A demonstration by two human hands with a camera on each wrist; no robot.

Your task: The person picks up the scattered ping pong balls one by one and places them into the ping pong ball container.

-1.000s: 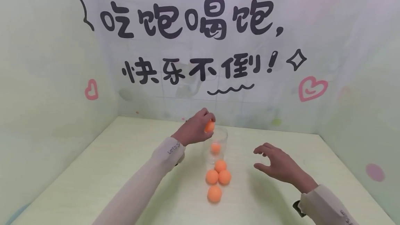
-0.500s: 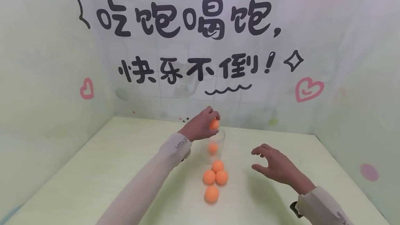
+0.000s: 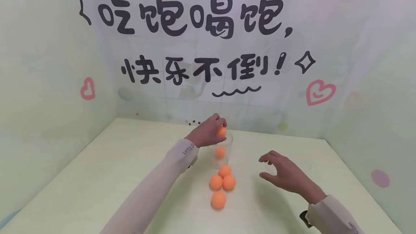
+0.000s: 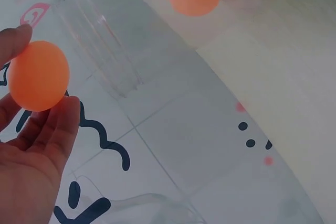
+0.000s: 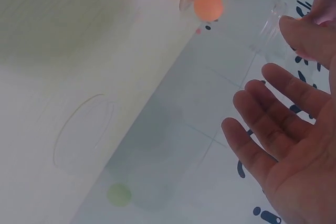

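One orange ball (image 3: 221, 131) between left-hand fingers (image 3: 218, 121).

Bright, even soft light, faint shadows, washed-out colours, wrist views slightly blurred

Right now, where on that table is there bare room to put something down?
The tabletop is bare on the left, between the left wall and the left sleeve. A narrower strip lies beyond the right hand, toward the right wall. The middle is crowded: a clear glass, four orange balls before it, the left hand above.
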